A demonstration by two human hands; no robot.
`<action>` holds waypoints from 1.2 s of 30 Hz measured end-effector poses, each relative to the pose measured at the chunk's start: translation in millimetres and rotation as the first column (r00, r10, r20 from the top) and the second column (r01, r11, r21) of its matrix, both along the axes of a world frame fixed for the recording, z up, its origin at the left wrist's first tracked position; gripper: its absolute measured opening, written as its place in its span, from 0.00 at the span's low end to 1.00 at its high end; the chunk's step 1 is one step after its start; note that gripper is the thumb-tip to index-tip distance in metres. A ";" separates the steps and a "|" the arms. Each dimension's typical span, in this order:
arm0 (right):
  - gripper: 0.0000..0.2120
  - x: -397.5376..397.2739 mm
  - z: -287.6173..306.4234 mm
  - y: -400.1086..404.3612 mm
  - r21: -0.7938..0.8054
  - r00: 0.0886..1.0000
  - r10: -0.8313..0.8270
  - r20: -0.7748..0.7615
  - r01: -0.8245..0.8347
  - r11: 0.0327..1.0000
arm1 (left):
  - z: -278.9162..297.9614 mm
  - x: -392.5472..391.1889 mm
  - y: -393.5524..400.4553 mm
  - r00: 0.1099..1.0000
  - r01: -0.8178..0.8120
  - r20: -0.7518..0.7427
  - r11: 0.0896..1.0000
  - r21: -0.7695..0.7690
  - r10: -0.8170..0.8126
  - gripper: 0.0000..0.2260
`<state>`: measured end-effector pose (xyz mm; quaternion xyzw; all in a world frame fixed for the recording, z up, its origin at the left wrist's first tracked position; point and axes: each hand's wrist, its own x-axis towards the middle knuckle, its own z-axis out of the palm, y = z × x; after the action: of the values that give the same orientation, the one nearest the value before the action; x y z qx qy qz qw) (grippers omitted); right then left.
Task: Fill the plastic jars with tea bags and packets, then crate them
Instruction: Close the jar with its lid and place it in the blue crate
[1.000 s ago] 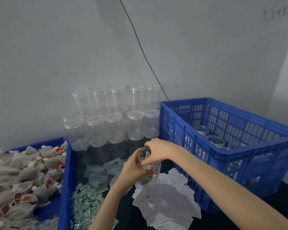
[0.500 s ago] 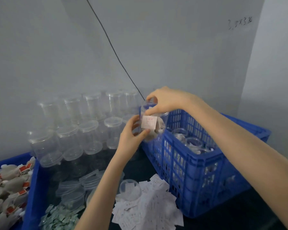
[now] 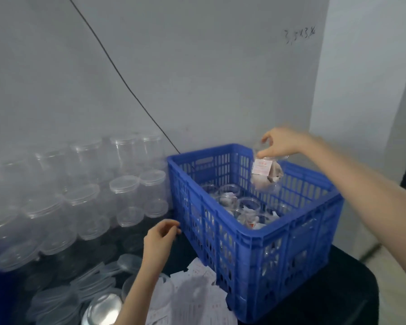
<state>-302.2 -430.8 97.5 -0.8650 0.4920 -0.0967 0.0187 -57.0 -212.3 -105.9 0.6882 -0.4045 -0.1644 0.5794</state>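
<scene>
The filled jar (image 3: 266, 174) has left the counter (image 3: 314, 299): a second ago both hands worked on it low over the loose paper slips (image 3: 192, 294), half a second ago it was rising at the crate's near-left corner, and now the right hand (image 3: 281, 143) alone carries it above the blue crate (image 3: 256, 233), near the back wall of the crate. The left hand (image 3: 159, 238) has let go and dropped back beside the crate's left corner, fingers loosely curled and empty. By my reading the filling of this jar is over and the crating step is under way.

The right hand's grip is from above, thumb and fingers pinching the jar's rim, so the jar hangs straight below the hand. Through its clear wall show a white slip with red print and tea bags. Directly beneath stand several jars already in the crate (image 3: 246, 207), clustered toward the left and front; the spot under the carried jar looks free, though blur makes that uncertain. Empty lidded jars (image 3: 124, 184) are stacked against the wall along the counter's left side, with loose lids (image 3: 99, 285) in front of them.
</scene>
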 end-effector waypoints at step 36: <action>0.36 66.8 -184.2 -135.4 0.367 0.940 0.015 -0.340 0.118 0.923 | -96.7 73.1 -0.3 0.973 -0.012 -0.226 0.982 0.189 0.055 0.08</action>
<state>-235.4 -566.3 -86.8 -0.8350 0.5199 0.1497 0.0999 16.1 -212.5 -202.6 0.7225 -0.3060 -0.2703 0.5579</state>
